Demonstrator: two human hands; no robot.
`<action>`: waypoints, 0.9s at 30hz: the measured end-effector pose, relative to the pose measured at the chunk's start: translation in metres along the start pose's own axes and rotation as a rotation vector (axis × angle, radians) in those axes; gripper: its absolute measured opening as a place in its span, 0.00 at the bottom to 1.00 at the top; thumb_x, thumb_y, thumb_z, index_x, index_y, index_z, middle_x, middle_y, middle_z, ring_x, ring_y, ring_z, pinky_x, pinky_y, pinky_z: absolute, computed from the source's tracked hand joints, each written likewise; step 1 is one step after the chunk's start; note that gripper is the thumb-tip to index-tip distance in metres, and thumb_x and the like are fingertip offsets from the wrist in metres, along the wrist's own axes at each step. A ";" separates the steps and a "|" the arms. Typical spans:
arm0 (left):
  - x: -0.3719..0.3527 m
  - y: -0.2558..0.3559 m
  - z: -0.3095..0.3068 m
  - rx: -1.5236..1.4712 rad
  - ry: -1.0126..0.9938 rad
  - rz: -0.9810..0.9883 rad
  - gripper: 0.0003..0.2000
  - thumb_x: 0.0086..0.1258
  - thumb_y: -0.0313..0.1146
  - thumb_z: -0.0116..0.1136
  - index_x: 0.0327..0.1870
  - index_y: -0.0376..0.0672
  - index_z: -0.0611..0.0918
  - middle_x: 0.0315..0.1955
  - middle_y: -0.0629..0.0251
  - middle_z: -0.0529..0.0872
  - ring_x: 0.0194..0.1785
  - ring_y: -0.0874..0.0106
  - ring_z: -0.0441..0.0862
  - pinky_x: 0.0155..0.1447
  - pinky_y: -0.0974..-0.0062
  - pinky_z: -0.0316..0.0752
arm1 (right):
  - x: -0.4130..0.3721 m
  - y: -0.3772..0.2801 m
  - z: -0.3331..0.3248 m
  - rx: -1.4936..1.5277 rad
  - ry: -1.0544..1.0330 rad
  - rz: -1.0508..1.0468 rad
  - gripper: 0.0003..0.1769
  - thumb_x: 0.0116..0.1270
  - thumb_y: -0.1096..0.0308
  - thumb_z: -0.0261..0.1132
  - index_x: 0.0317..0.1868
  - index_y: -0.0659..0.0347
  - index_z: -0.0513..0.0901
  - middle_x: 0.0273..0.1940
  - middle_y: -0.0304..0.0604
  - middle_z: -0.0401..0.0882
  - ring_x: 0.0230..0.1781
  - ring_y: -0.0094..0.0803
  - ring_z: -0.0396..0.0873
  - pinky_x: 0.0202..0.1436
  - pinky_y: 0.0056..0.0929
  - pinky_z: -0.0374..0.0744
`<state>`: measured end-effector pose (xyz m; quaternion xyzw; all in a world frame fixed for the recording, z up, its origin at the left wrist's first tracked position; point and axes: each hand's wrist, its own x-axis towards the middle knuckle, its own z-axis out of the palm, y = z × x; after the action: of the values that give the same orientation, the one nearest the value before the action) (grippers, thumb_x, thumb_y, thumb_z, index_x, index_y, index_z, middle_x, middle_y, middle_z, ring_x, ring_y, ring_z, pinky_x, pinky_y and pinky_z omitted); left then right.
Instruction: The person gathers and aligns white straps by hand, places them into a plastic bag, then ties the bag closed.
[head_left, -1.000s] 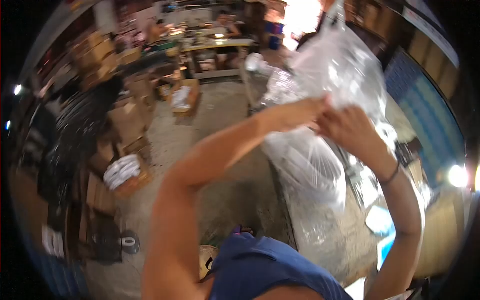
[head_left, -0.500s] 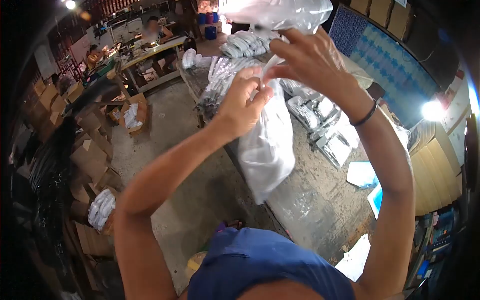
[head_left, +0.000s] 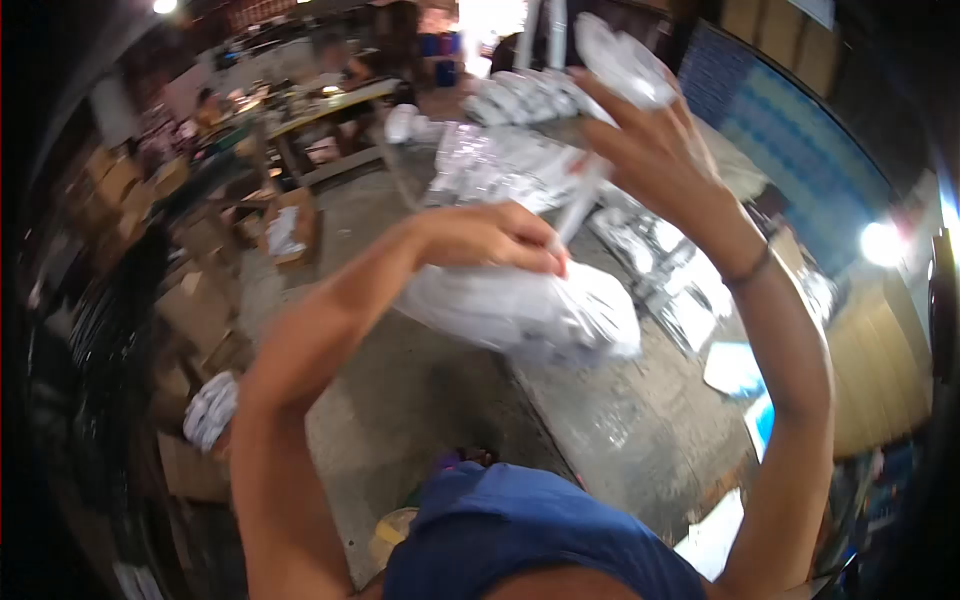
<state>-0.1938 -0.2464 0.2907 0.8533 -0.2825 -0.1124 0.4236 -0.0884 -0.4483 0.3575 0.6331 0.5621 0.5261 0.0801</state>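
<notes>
My left hand [head_left: 500,238] is closed on the gathered top of a white plastic bag [head_left: 520,310], which hangs tilted over the table's left edge. From that grip a thin white strip [head_left: 580,208] runs up toward my right hand [head_left: 650,140]. My right hand is raised higher, blurred, with its fingers partly spread; clear plastic [head_left: 625,65] shows at its fingertips. Whether the fingers grip the strip or the plastic is too blurred to tell. Behind the hands, shiny wrapped packs [head_left: 500,165] and bundled white items [head_left: 525,97] lie on the table [head_left: 640,430].
Cardboard boxes [head_left: 200,310] stand on the floor at the left, one open box [head_left: 290,230] holding white items. Flat packs [head_left: 685,310] and blue-white sheets [head_left: 733,368] lie on the table's right side. People sit at a far workbench [head_left: 335,105]. A bright lamp [head_left: 882,244] glows at right.
The white bag has swung from hanging upright to lying nearly sideways. My left hand has moved down with it, my right hand slightly right, and the hands are farther apart. The view has shifted slightly.
</notes>
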 end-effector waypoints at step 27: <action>0.049 0.013 0.044 -0.037 0.310 0.442 0.03 0.60 0.25 0.61 0.33 0.42 0.85 0.31 0.68 0.78 0.36 0.75 0.77 0.40 0.76 0.72 | -0.136 -0.161 0.037 2.480 0.314 1.206 0.12 0.70 0.60 0.58 0.40 0.62 0.74 0.30 0.40 0.73 0.28 0.31 0.76 0.27 0.29 0.76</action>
<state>-0.1775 -0.3099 0.2759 0.7699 -0.3917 0.1098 0.4918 -0.1361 -0.4809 0.1517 0.3671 0.3030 -0.2936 -0.8290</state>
